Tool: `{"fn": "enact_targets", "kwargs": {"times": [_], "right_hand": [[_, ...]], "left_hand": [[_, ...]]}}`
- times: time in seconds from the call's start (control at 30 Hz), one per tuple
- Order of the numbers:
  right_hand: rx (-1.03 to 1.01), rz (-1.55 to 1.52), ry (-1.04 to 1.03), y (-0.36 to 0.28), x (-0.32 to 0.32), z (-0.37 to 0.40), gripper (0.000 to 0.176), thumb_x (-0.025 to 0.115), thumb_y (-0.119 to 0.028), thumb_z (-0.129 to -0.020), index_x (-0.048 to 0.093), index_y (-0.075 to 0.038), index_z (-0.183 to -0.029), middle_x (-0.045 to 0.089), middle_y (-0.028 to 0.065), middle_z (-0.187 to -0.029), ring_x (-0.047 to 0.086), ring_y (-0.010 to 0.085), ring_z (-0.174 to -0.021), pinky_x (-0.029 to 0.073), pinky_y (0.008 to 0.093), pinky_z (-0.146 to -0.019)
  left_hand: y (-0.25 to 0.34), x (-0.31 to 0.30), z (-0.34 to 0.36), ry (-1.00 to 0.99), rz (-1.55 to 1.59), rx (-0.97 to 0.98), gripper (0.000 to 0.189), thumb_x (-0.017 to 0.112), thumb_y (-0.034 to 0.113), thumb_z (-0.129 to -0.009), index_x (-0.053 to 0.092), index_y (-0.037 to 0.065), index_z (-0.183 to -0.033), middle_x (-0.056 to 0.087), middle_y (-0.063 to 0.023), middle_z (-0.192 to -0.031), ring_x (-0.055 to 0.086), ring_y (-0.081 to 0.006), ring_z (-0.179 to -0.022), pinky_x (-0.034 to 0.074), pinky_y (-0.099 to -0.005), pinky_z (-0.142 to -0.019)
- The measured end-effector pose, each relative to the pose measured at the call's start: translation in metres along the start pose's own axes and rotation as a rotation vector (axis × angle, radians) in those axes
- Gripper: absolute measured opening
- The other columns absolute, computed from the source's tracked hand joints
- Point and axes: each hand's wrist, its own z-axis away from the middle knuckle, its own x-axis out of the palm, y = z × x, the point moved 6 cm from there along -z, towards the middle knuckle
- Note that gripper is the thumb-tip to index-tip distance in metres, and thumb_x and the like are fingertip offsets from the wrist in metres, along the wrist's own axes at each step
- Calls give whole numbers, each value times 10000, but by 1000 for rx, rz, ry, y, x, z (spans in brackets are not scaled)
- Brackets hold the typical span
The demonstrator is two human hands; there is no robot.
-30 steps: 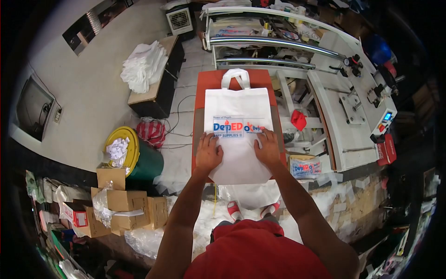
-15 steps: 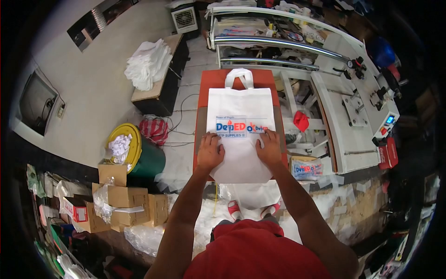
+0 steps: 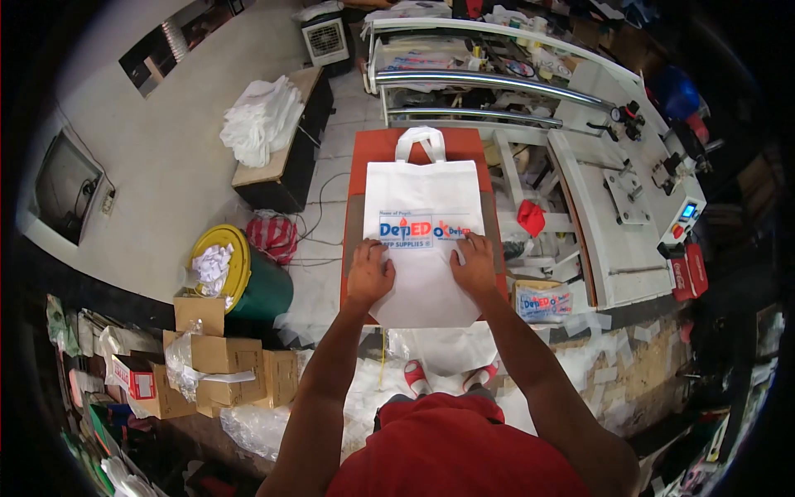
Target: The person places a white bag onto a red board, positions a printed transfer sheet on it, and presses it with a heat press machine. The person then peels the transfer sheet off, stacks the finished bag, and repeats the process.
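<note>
A white tote bag (image 3: 422,186) lies flat on a red and brown board (image 3: 361,149), its looped handles toward the far end. Blue and red print (image 3: 406,230) reading "DepED" and "ok" crosses its middle. My left hand (image 3: 369,272) rests on the bag at the print's lower left, fingers laid forward and thumb apart. At the lower right of the print, my right hand (image 3: 474,263) lies on the bag in the same way, palm down. Neither hand visibly grips anything. The near end of the bag reaches the board's front edge.
A white press machine (image 3: 638,224) with metal rollers stands to the right and beyond. A small box with printed sheets (image 3: 542,302) sits below it. At left are a stack of white bags (image 3: 261,120), a green bin with a yellow rim (image 3: 240,286) and cardboard boxes (image 3: 228,364).
The view has shifted slightly. Both hands stay on the bag in nearly the same places, and the bag still lies flat on the board.
</note>
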Motion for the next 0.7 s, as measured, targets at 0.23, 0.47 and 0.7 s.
{"fn": "enact_targets", "kwargs": {"times": [0.23,0.47,0.7], "right_hand": [[-31,-20,271,26,-94,-4,233,692,-98,-786,624,-32,-999,618,153,-1068,553,352,-1042,426,446,-925],[183,480,534,239,-310,56,136,618,-54,-837,571,-26,-962,603,167,-991,557,382,-927,429,472,-847],[323,870,407,330,-388,57,467,635,-218,-877,486,65,-1218,568,265,-1153,534,426,-1127,449,501,-925]], "left_hand": [[-21,-68,17,294,178,-104,282,589,46,-839,562,25,-1119,574,-184,-1118,551,-349,-1081,452,-413,-925],[-97,-113,215,376,-47,-530,257,541,35,-879,519,-48,-1121,523,-194,-1089,560,-335,-996,530,-401,-787],[-94,-72,482,-402,-361,-898,257,588,244,-827,632,4,-907,658,-213,-966,597,-404,-958,464,-481,-913]]}}
